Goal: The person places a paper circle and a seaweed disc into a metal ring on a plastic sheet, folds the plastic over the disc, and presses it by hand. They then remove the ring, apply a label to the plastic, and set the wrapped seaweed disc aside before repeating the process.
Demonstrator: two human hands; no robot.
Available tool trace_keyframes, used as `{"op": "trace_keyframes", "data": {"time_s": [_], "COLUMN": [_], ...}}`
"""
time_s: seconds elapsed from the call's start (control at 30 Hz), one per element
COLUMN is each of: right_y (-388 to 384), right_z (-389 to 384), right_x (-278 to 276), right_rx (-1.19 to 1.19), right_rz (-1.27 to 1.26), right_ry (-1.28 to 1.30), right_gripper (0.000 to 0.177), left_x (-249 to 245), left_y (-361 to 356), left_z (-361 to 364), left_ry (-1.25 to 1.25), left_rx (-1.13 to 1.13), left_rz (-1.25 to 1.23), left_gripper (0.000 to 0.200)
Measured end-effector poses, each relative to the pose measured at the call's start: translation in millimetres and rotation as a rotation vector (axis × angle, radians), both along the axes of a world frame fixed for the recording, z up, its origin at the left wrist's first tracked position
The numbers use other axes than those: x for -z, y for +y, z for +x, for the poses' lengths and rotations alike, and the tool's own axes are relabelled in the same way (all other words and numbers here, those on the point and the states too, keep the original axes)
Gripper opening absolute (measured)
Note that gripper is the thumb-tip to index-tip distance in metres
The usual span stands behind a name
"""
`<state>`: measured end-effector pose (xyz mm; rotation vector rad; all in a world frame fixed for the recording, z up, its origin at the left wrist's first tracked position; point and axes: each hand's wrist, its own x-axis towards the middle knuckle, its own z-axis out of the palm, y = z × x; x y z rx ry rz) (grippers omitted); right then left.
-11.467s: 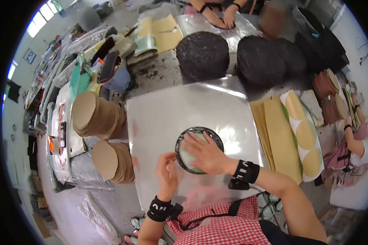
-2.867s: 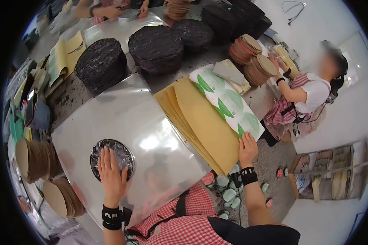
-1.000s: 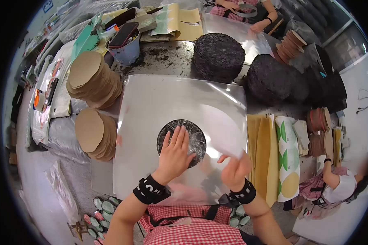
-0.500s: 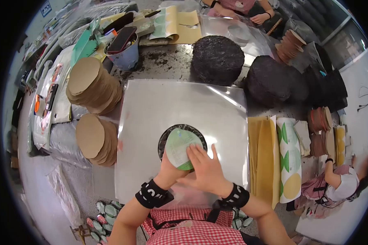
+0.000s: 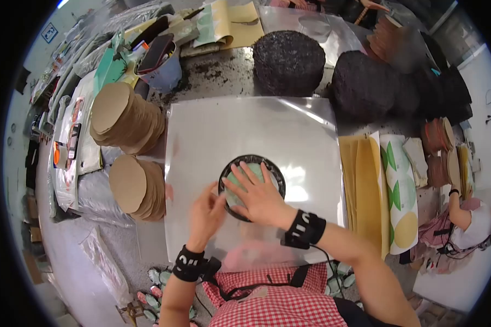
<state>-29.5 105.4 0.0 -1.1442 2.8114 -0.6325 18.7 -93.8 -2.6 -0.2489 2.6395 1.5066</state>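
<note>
On the shiny metal sheet (image 5: 196, 131) lies a round black piece (image 5: 276, 170) with a raised rim. Inside that rim sits a pale green paper disc (image 5: 233, 197), partly covered by my right hand (image 5: 257, 192). My right hand presses flat on the disc, fingers spread. My left hand (image 5: 207, 213) is just left of the black rim, slightly blurred, fingers loosely curved and apart, holding nothing.
Two stacks of brown discs (image 5: 110, 113) stand at the left. Black round stacks (image 5: 289, 61) are at the back. Yellow sheets (image 5: 365, 191) and green-printed paper (image 5: 399, 191) lie right. A co-worker's arm (image 5: 459, 210) shows at far right.
The green disc has gone from my left hand down into the black rim. My left hand has moved left off it, and my right hand now lies spread over it.
</note>
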Motion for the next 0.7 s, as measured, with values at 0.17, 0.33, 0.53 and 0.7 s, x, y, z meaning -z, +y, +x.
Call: {"op": "trace_keyframes", "data": {"time_s": [0.17,0.33,0.53,0.7], "right_y": [0.1,38.1,27.7,62.2], "right_z": [2.0,-12.6,30.0,50.6], "right_x": [0.6,-2.0,-41.8,-3.7], "right_rx": [0.008,0.271,0.258,0.19], "right_rz": [0.019,-0.617,-0.49,-0.395], "right_ry": [0.002,-0.141,-0.631,0.051], "right_gripper": [0.071,0.048,0.032,0.045], "left_x": [-26.3,-60.3,-41.1,-29.5], "left_y": [33.6,73.8,73.6,-12.4], "left_z": [12.0,33.8,65.7,93.6], "left_ry": [0.313,0.458,0.167,0.261], "left_rx": [0.081,0.2,0.021,0.074], "left_rz": [-0.371,-0.505,-0.343,-0.265], "left_gripper": [0.056,0.058,0.054,0.024]}}
